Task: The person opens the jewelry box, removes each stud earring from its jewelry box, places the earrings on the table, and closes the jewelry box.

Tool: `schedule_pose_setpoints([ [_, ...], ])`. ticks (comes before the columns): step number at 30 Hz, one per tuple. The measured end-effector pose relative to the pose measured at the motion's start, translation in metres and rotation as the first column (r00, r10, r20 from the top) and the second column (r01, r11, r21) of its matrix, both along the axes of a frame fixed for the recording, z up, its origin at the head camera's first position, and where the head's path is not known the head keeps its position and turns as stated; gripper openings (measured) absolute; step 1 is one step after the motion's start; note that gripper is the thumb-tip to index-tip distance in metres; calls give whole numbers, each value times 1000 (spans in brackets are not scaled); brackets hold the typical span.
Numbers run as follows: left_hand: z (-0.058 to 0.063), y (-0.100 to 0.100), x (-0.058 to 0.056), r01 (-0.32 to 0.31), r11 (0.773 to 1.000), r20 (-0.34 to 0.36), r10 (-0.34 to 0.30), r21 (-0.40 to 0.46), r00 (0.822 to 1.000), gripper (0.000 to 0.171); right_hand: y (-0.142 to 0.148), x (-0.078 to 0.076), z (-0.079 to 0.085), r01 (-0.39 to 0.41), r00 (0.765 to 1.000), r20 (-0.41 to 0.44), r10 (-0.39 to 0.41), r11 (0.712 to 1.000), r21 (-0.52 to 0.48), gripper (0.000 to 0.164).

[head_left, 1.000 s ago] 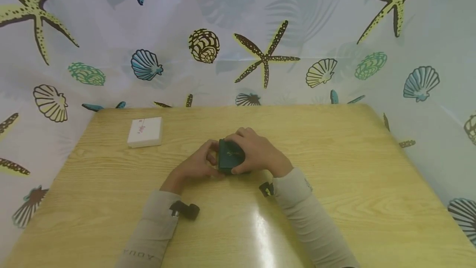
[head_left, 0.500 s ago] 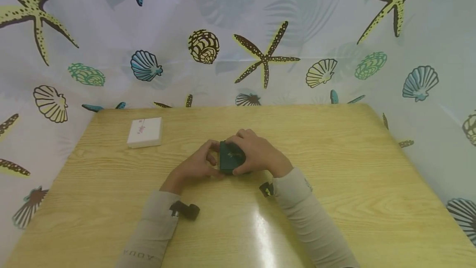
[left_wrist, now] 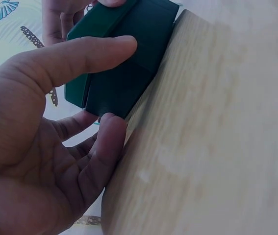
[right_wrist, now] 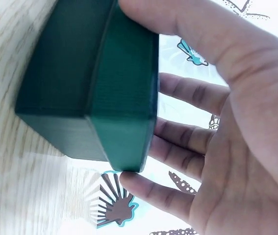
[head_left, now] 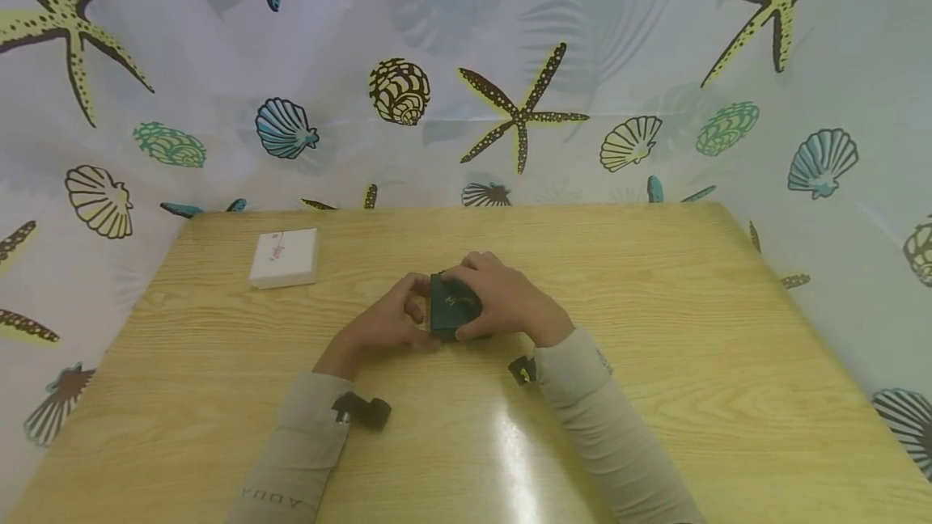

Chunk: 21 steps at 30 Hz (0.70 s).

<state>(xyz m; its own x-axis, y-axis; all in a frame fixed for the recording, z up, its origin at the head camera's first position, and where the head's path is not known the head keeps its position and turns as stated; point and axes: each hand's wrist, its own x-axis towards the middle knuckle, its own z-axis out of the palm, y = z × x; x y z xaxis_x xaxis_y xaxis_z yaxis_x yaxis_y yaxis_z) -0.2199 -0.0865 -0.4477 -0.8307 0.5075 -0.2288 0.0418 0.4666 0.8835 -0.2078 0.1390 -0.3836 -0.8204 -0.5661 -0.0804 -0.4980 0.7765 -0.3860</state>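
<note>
Hardly anything has moved: the dark green, straight-edged box (head_left: 447, 311) sits closed on the wood-grain table (head_left: 655, 306), left hand (head_left: 393, 316) half-curled, gripping its left side, right hand (head_left: 507, 295) clasping its lid (right_wrist: 128, 93); work seems paused.

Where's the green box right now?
In the head view, the green box is just below center, held between the left hand and right hand; the white box lies farther back, to the left.
</note>
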Motion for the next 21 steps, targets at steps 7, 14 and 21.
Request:
schedule_pose_setpoints([
  [7, 0, 0, 1, 17, 1000, -17, -17, -4, 1000, 83, 1, 0, -2, -51, 998, 37, 53, 998, -40, 80],
  [14, 0, 0, 1, 19, 1000, -26, -19, -8, 999, 83, 1, 1, -2, -47, 997, 52, 49, 998, -45, 81],
  [21, 2, 0, 2, 20, 1000, -25, -20, -9, 999, 82, -3, 5, 0, -39, 999, 26, 40, 999, -36, 81],
])
